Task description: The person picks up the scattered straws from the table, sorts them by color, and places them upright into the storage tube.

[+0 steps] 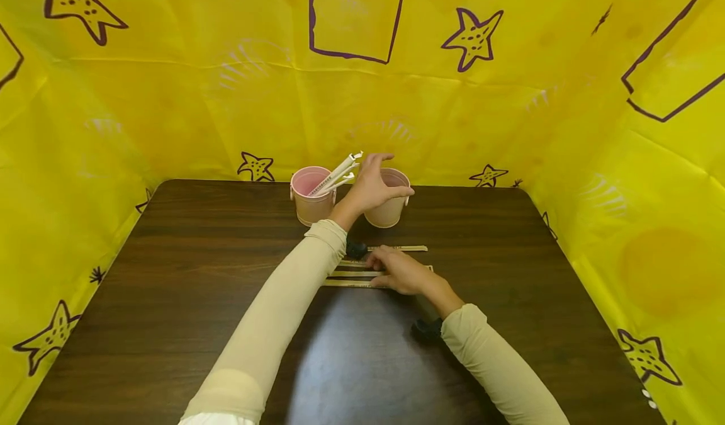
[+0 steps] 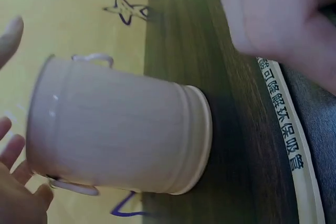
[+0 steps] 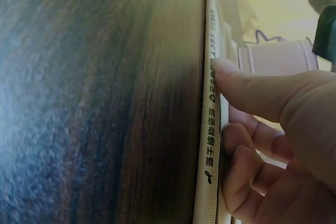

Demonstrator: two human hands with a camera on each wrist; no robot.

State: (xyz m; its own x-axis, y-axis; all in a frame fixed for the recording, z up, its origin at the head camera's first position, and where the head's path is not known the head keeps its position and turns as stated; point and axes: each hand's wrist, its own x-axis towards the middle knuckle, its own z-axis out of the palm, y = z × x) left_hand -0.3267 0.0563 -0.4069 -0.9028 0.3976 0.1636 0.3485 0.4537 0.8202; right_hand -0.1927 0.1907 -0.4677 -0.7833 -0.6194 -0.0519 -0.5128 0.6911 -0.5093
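My left hand [image 1: 372, 187] reaches over the right-hand pale pink bucket [image 1: 389, 213], thumb and fingers spread apart around its upper part. In the left wrist view, those fingers [image 2: 11, 153] show beside the rim of the upright bucket [image 2: 118, 127]. Nearer to me, my right hand [image 1: 403, 271] is low over several paper-wrapped straws [image 1: 352, 283] lying crosswise on the table. In the right wrist view, its thumb [image 3: 252, 90] touches the nearest printed straw wrapper [image 3: 209, 124], while the other fingers bend beside the straws, apart from the thumb.
Another pink bucket [image 1: 313, 212] stands to the left, with several white wrapped straws [image 1: 337, 177] leaning out of it. One straw [image 1: 413, 249] lies farther back on the dark wooden table [image 1: 198, 274]. Yellow cloth [image 1: 198, 110] with drawn starfish hangs behind and along both sides.
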